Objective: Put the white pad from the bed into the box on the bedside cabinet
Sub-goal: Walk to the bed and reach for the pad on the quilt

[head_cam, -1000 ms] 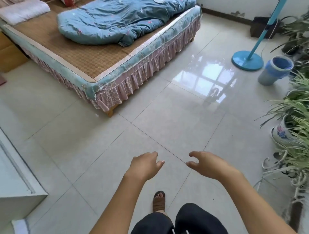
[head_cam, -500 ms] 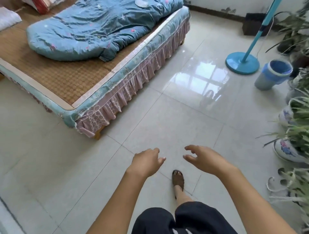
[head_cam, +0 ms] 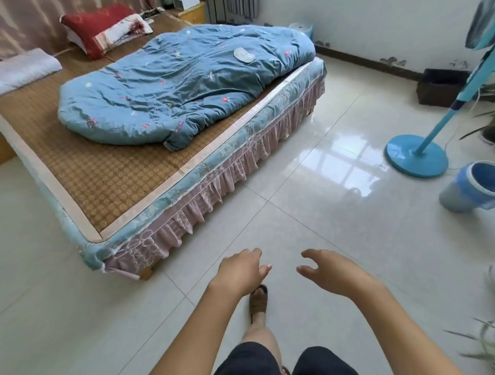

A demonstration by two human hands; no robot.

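Observation:
The white pad (head_cam: 243, 55) is a small oval lying on top of the blue quilt (head_cam: 182, 83), near the far end of the bed (head_cam: 112, 184). A wooden bedside cabinet (head_cam: 191, 13) stands behind the bed's head, with a white box (head_cam: 186, 3) on it, cut off by the top edge. My left hand (head_cam: 239, 270) and my right hand (head_cam: 330, 270) hover over the floor tiles in front of me, both holding nothing, fingers loosely curled and apart. They are far from the pad, beyond the bed's near corner.
A red pillow (head_cam: 104, 28) and a folded white cloth (head_cam: 26, 69) lie at the bed's head. On the right stand a blue fan base (head_cam: 416, 156), a blue bin (head_cam: 471, 187), a dark box (head_cam: 442, 87) and plants (head_cam: 482, 340). My sandalled foot (head_cam: 258, 298) is on glossy tiles.
My view has swung up and left, and I have stepped toward the bed. The pad, red pillow and cabinet have come into sight. Both hands keep the same empty pose.

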